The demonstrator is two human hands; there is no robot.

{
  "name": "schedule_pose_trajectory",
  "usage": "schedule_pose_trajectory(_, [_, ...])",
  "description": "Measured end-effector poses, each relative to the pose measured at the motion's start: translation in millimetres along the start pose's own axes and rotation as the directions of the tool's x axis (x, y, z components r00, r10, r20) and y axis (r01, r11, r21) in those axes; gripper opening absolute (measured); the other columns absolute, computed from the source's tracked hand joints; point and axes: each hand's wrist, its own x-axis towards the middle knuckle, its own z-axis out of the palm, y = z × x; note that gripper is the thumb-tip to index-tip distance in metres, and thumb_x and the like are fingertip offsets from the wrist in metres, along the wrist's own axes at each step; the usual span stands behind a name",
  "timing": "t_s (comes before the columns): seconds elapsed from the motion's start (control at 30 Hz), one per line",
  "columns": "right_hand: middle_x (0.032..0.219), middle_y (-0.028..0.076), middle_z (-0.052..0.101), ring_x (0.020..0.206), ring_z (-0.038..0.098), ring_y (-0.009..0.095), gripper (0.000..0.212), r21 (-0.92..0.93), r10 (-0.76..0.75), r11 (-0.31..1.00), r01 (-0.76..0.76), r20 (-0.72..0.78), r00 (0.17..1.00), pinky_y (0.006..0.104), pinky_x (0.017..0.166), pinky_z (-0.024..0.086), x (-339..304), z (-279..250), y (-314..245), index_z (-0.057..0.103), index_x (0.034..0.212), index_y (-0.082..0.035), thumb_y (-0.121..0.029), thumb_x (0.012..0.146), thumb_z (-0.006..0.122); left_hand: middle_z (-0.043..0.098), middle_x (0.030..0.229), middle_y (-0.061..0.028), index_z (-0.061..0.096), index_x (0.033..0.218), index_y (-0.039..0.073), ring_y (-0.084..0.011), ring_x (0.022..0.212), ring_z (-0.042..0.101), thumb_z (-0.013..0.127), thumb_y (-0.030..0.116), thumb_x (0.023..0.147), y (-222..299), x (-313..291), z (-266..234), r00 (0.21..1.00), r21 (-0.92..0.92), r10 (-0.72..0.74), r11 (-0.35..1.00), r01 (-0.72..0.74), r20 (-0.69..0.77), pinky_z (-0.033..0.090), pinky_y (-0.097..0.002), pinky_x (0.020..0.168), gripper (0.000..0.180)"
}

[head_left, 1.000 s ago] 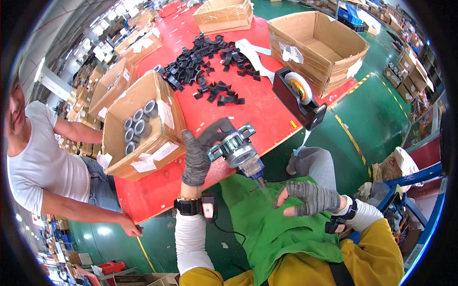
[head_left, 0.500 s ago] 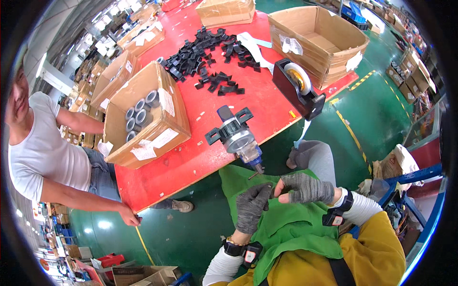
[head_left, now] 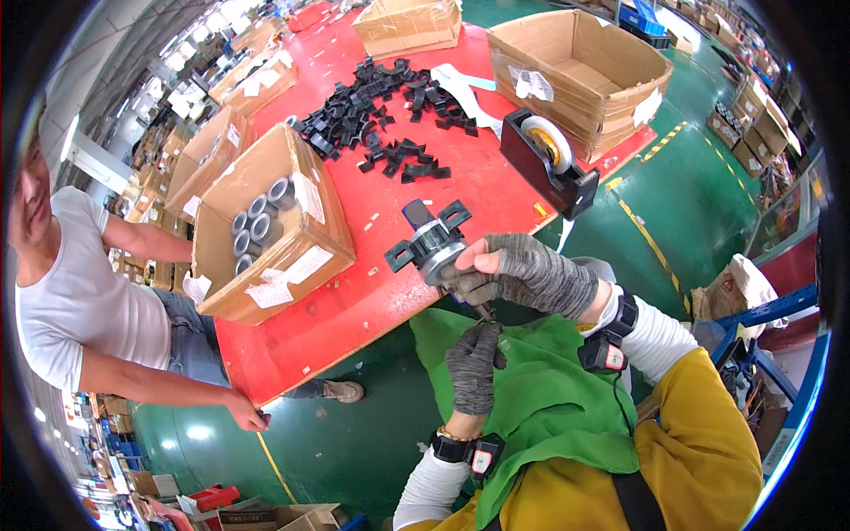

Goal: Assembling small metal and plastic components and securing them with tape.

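Note:
A grey cylindrical part with black clips (head_left: 432, 243) is held at the near edge of the red table (head_left: 354, 301). My right hand (head_left: 522, 270), in a grey knit glove, grips it from the right side. My left hand (head_left: 474, 365), also gloved, is just below it over my green apron, its fingers pinched on a thin wire or pin that hangs from the part.
An open cardboard box of grey cylinders (head_left: 266, 221) stands at the left of the table. A heap of black plastic clips (head_left: 372, 111) lies further back, a black tape dispenser (head_left: 549, 159) at the right, another open box (head_left: 575, 75) behind it. A person in a white shirt (head_left: 80, 301) stands at the left.
My right hand has risen from my lap and taken hold of the grey part. My left hand let go of it earlier and now sits below it at the apron.

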Motion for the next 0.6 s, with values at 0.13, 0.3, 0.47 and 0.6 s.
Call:
schedule_pose_trajectory(0.13, [0.110,0.012,0.060,0.102,0.058,0.019,0.033,0.267,-0.082,0.959,0.091,-0.044,0.996,0.0329,0.088,0.048,-0.6,8.6,12.5,0.057,0.110,-0.001,-0.027,0.089,0.057,0.056,0.060,-0.0025,0.066,0.089,-0.001,-0.0077,0.047,0.047,0.062,0.017,0.085,7.0,3.7,-5.9,0.997,0.037,-0.067,0.997,0.066,0.031,0.036,-0.0232,0.047,0.019])
schedule_pose_trajectory(0.3, [0.118,0.018,0.056,0.113,0.054,0.029,0.036,0.670,-0.259,0.718,0.188,0.007,0.966,0.0395,0.097,0.043,-0.8,21.4,38.5,0.058,0.114,-0.006,-0.034,0.091,0.052,0.062,0.074,-0.0060,0.065,0.091,-0.002,-0.0112,0.052,0.052,0.060,0.021,0.087,36.1,22.9,-52.7,0.951,0.224,-0.108,0.974,0.042,0.289,0.039,-0.0246,0.048,0.024])
schedule_pose_trajectory(0.47, [0.121,0.019,0.054,0.115,0.052,0.033,0.031,0.784,-0.365,0.569,0.249,-0.030,0.930,0.0421,0.096,0.045,24.3,34.9,52.6,0.062,0.110,-0.012,-0.034,0.091,0.052,0.062,0.080,-0.0069,0.065,0.100,-0.001,-0.0150,0.072,0.058,0.054,0.026,0.091,95.5,88.3,-84.7,0.952,0.366,0.277,0.879,-0.306,0.131,0.046,-0.0268,0.068,0.030])
schedule_pose_trajectory(0.6, [0.118,0.017,0.056,0.110,0.056,0.032,0.032,0.842,-0.350,0.484,0.238,-0.063,0.935,0.0419,0.086,0.052,31.0,37.0,52.9,0.064,0.107,-0.011,-0.036,0.091,0.052,0.063,0.096,-0.0095,0.064,0.101,0.000,-0.0163,0.090,0.058,0.049,0.020,0.091,135.5,131.2,-64.7,0.833,0.343,0.361,0.786,-0.514,0.420,0.046,-0.0304,0.080,0.027])
